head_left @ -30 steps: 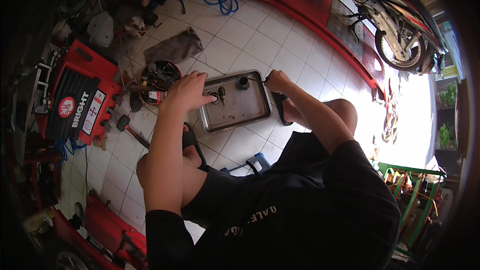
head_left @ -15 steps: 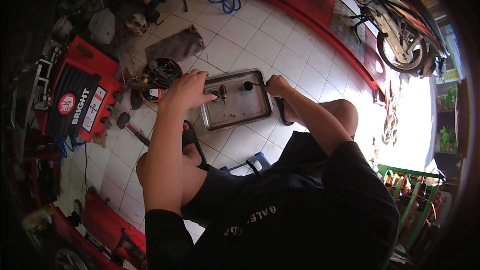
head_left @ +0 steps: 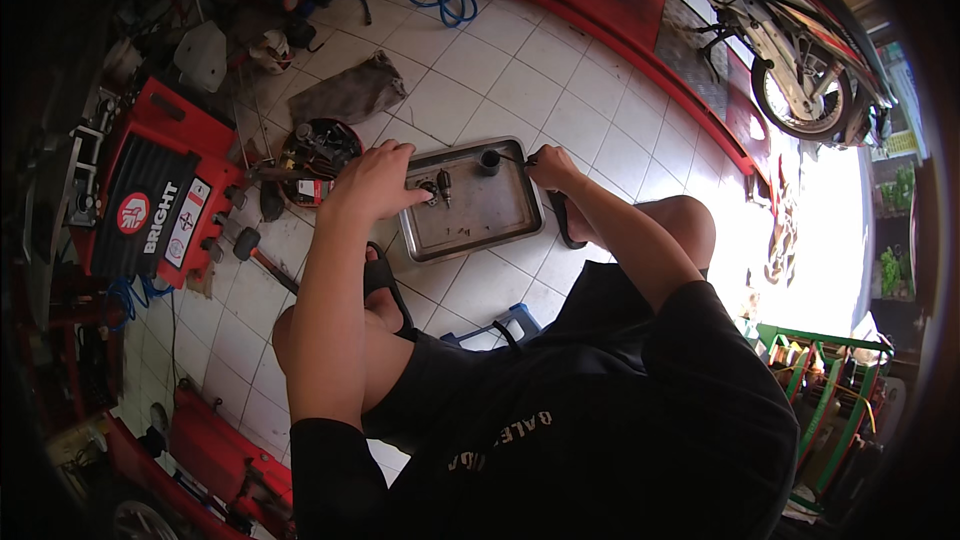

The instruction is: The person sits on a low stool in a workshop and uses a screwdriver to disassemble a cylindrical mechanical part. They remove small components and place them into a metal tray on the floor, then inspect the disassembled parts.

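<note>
A rectangular metal tray (head_left: pixel 472 250) lies on the tiled floor in front of me. My left hand (head_left: pixel 375 180) reaches over its left side, fingers and thumb spread. The thumb tip is beside a round metal part (head_left: pixel 431 189); whether it touches is unclear. A small cylindrical metal part (head_left: pixel 444 189) lies beside that one, with several tiny pieces near the tray's near side. At the right rim my right hand (head_left: pixel 552 168) is closed on the thin handle of a tool with a black cylindrical head (head_left: pixel 490 161), which is over the tray's far right part.
Left of the tray stands a round container of parts (head_left: pixel 322 145), with a grey cloth (head_left: pixel 348 88) beyond. A hammer (head_left: pixel 262 257) and a red-and-black machine (head_left: pixel 150 190) are farther left. A red platform (head_left: pixel 620 60) and a motorcycle (head_left: pixel 800 50) are at far right.
The tool's black head has moved slightly farther from me and left, and now shows more of its side. My left hand stays nearly in place.
</note>
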### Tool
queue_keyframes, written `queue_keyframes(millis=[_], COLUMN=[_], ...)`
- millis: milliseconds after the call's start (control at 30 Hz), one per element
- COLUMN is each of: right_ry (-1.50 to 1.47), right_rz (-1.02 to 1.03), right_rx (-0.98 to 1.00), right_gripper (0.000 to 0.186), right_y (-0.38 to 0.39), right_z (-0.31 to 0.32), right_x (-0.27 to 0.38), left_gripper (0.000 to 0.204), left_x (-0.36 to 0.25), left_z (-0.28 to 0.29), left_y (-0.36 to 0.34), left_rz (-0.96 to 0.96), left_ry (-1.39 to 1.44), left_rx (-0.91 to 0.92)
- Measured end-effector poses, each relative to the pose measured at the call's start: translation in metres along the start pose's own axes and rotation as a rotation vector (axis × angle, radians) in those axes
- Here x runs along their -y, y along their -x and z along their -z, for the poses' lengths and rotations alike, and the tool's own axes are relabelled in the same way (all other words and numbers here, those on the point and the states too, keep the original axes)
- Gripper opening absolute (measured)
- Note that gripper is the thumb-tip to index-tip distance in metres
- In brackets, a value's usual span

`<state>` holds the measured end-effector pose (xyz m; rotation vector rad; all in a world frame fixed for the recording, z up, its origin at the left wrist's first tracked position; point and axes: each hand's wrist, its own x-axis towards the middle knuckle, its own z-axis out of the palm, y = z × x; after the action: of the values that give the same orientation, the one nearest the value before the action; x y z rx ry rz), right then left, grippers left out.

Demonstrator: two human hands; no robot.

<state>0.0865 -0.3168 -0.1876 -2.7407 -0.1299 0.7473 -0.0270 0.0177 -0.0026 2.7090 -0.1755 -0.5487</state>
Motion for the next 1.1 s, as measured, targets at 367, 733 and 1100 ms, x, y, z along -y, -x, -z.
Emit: queue_keyframes(millis=[367, 733, 1100], right_ry=[-0.004, 0.098, 0.103], right_rz=[-0.095, 0.003, -0.047], right_rx=[0.021, 0.009, -0.041], right_gripper=[0.033, 0.037, 0.037], right_y=[0.004, 0.009, 0.011], right_z=[-0.001, -0.022, -0.022], right_x=[0.006, -0.006, -0.005], left_gripper=[0.075, 0.074, 0.074], left_x=[0.003, 0.005, 0.001], left_z=[-0.001, -0.004, -0.002], left_y=[0.003, 0.001, 0.005], left_rz=[-0.002, -0.007, 0.002], left_ry=[0.009, 0.0, 0.004], left_rx=[-0.013, -0.005, -0.006])
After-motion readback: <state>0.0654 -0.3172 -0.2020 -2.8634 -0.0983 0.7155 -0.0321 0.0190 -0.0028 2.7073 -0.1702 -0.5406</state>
